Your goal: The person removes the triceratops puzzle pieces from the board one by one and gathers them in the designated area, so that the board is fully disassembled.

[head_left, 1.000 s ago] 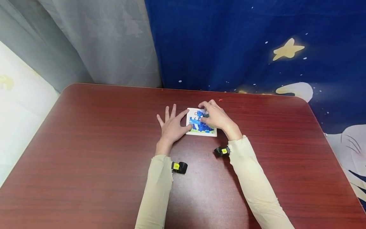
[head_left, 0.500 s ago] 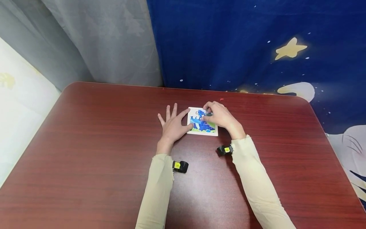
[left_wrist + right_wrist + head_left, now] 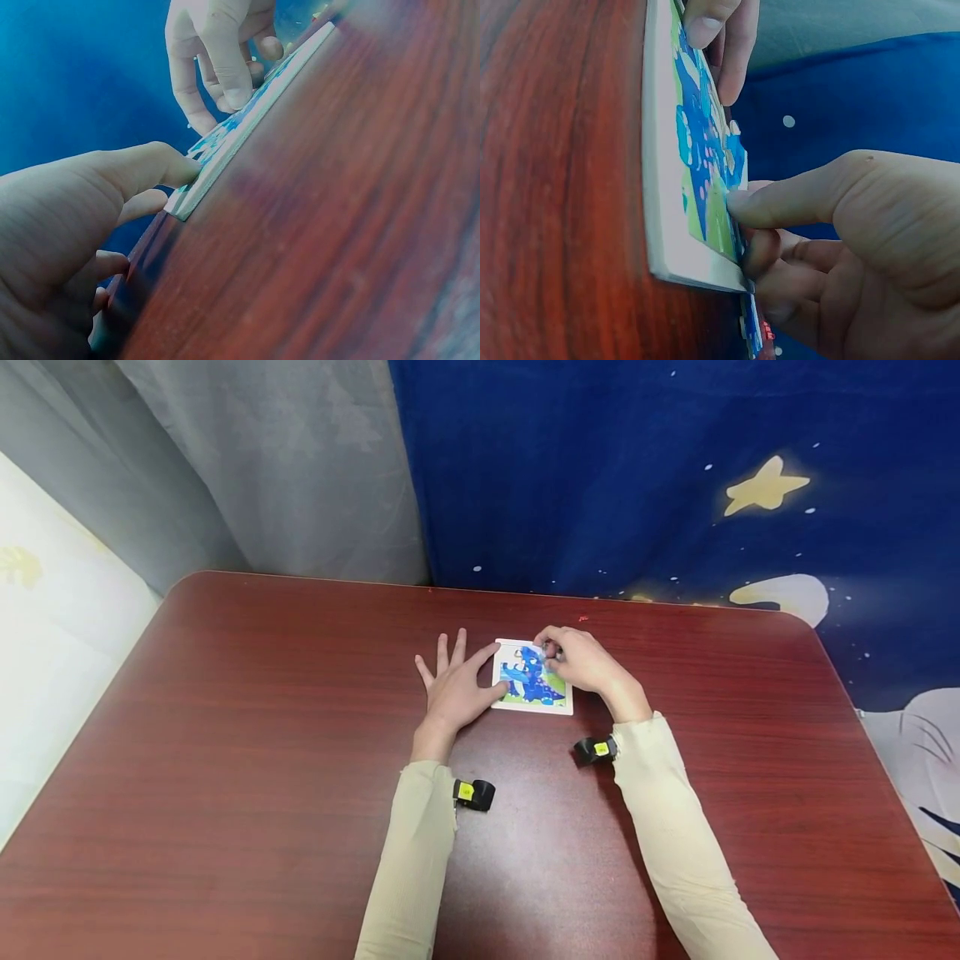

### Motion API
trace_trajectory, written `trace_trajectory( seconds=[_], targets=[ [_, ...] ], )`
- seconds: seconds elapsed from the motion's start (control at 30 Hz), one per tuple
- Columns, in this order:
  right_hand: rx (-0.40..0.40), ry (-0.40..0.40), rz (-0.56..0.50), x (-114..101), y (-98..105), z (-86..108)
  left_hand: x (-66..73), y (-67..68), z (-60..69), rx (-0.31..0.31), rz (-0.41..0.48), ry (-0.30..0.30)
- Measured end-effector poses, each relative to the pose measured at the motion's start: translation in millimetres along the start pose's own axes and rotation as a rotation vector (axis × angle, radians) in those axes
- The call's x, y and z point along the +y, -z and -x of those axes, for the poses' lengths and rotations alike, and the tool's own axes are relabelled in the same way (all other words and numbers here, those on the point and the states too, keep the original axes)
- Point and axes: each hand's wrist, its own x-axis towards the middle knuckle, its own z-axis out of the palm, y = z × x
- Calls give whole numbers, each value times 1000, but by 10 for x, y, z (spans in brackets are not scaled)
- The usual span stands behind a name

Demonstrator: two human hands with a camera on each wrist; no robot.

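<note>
A square jigsaw puzzle [image 3: 528,681] with a white border and a blue dinosaur picture lies on the table. My left hand [image 3: 459,692] rests at its left side, fingers spread, thumb on the lower left and index fingertip by the upper left corner. Over the upper right part, my right hand [image 3: 588,662] has its fingers curled, with thumb and fingertips pinching a blue puzzle piece [image 3: 737,157] that stands slightly raised from the board in the right wrist view. Beneath those fingers, another blue-and-white bit [image 3: 750,330] shows past the border; its hold is unclear.
A small red scrap [image 3: 583,618] lies near the far edge of the reddish-brown wooden table [image 3: 262,735]. Behind the table hang a grey curtain [image 3: 322,468] and a blue curtain [image 3: 562,468] with stars. Black wrist straps [image 3: 474,794] sit at both cuffs.
My right hand has shifted a little to the right over the puzzle, uncovering more of the dinosaur's head. The left hand keeps its place on the left border.
</note>
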Motion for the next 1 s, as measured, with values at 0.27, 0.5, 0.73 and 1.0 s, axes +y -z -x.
trace_trajectory(
  seconds=[0.27,0.5,0.73,1.0],
  targets=[
    [16,-8,0,-24,4,6,-1,1,-4,-2,2,3],
    [24,-19,13,-17,-3,14,-6,-12,-11,2,-6,0],
    [55,-26,40,-4,-1,13,0,-7,-8,1,3,0],
    [83,17,47,-52,13,6,11,5,1,-2,-1,-1]
  ],
)
